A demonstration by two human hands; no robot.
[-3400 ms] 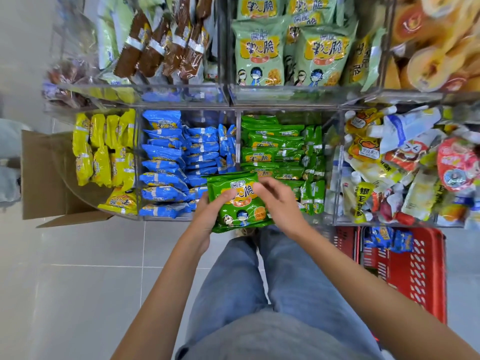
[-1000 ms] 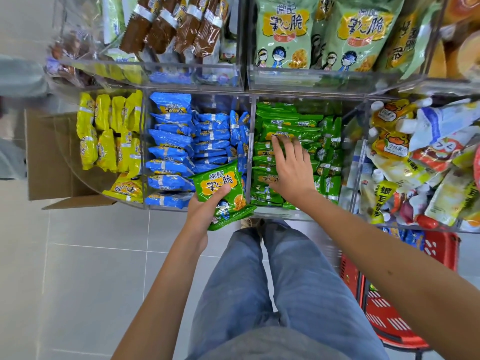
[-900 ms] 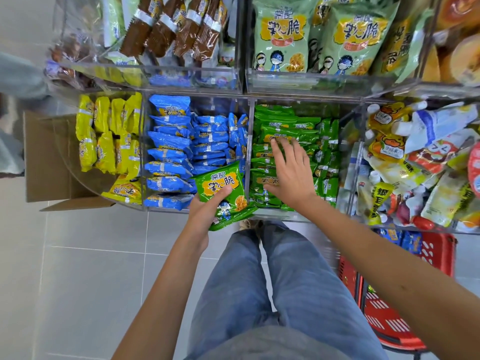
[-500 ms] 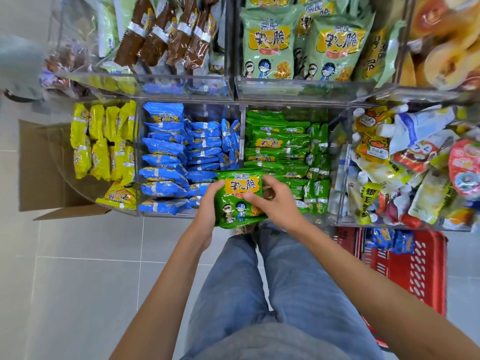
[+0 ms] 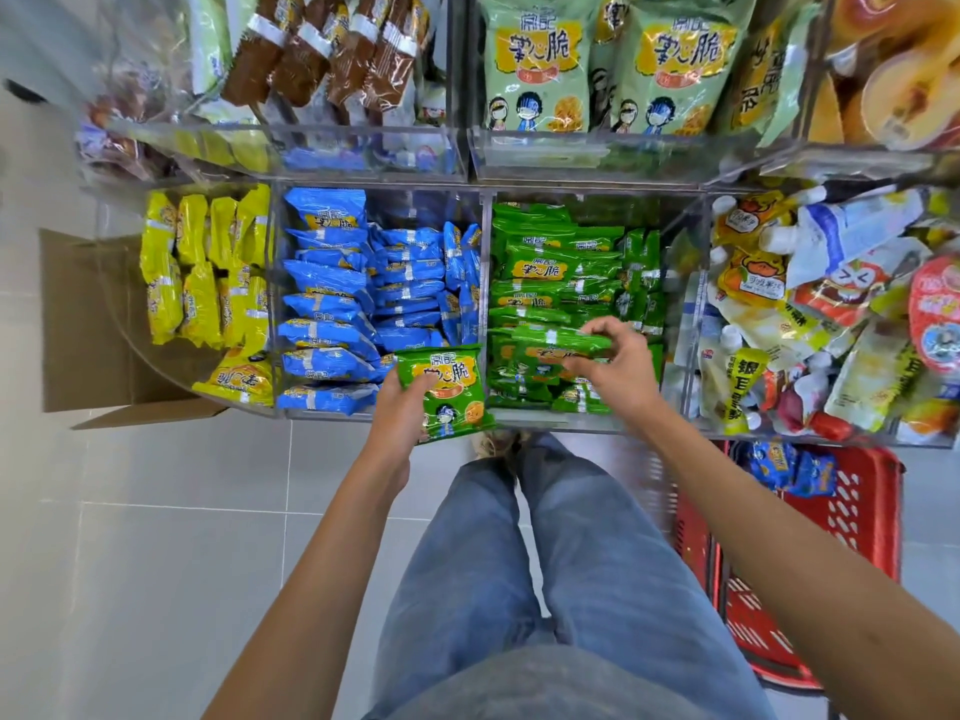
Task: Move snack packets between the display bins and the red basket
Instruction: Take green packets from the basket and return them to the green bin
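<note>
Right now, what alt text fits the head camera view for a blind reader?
A person's left hand holds a green snack packet while the right hand pinches a second green packet over the green-packet bin; a red basket stands at lower right.

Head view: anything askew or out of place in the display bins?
One yellow packet at the front of the yellow-packet bin lies flat with its label sideways, while the others stand in rows. The pouch bin on the right is a loose jumble. Nothing looks spilled or torn.
</note>
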